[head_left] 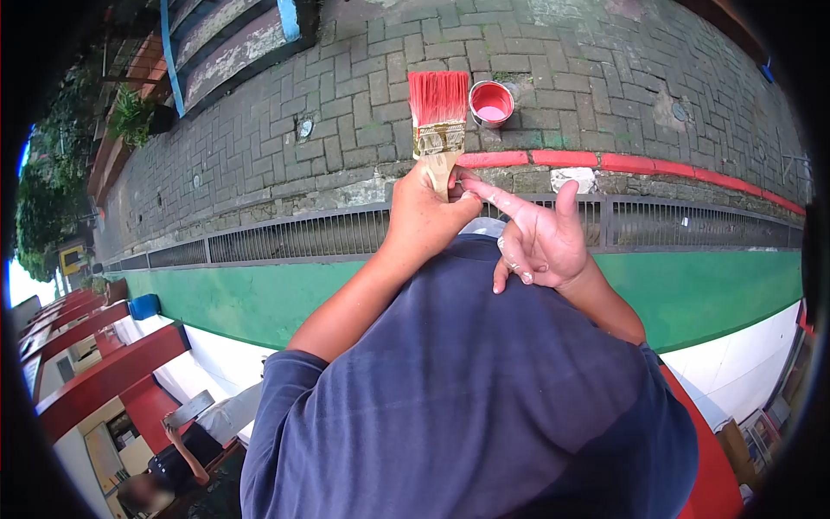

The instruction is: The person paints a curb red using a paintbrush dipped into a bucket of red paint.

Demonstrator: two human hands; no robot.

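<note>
A wide flat paintbrush (439, 112) with red-coated bristles and a pale wooden handle points away from me. My left hand (419, 212) is closed around its handle. My right hand (545, 242) is palm up, with thumb and index finger stretched out and the other fingers partly bent. Its index fingertip reaches to the handle's end beside my left fingers. White paint smears show on the right fingers. Just right of the bristles, a small can (492, 105) holding red paint stands on the paving, below hand height.
Red-painted curb stones (566, 158) edge the brick paving (588, 95). A metal drain grate (303, 232) runs between the curb and a green-painted strip (233, 298). Steps with blue edges (229, 65) rise at upper left. Another person (177, 458) is at lower left, holding something pale.
</note>
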